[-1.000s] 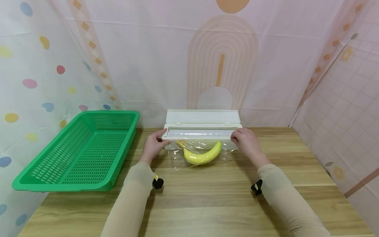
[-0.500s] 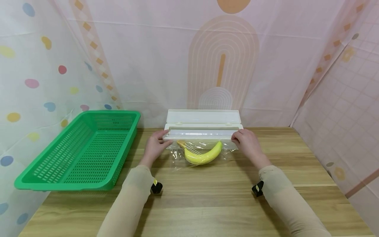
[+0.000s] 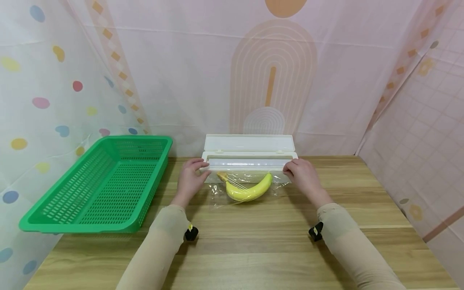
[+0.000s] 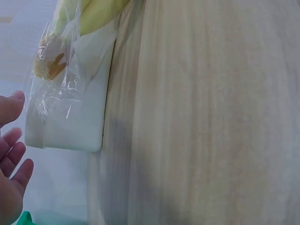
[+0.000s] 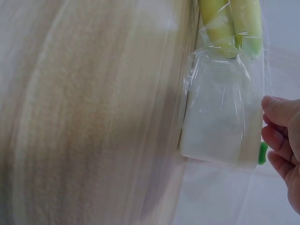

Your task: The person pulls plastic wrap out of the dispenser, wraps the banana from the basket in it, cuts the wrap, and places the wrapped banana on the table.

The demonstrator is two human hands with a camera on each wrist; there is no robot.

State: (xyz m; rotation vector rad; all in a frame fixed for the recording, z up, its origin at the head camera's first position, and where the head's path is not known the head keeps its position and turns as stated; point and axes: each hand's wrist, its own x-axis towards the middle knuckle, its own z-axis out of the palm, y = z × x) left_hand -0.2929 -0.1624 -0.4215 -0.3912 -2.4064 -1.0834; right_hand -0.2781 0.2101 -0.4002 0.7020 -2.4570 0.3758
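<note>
A white cling-film dispenser (image 3: pixel 249 159) sits with its lid raised upright. Just in front of it a curved yellow banana (image 3: pixel 247 189) lies on its side, ends pointing toward the dispenser, under a clear, wrinkled sheet of film (image 3: pixel 250 186) drawn from the dispenser.

Your arms: both covered in close-fitting beige sleeves running from the bottom edge of the head view up to the wrists, fabric smooth with slight wrinkling near the cuffs. Your left hand (image 3: pixel 191 180) and right hand (image 3: pixel 303 175): bare, no gloves, rings or watch visible. Your wrist devices: one small black unit (image 3: pixel 191 233) on the underside of the left forearm, one matching black unit (image 3: pixel 315 232) on the right, each with a small yellow marking. No cables visible.
</note>
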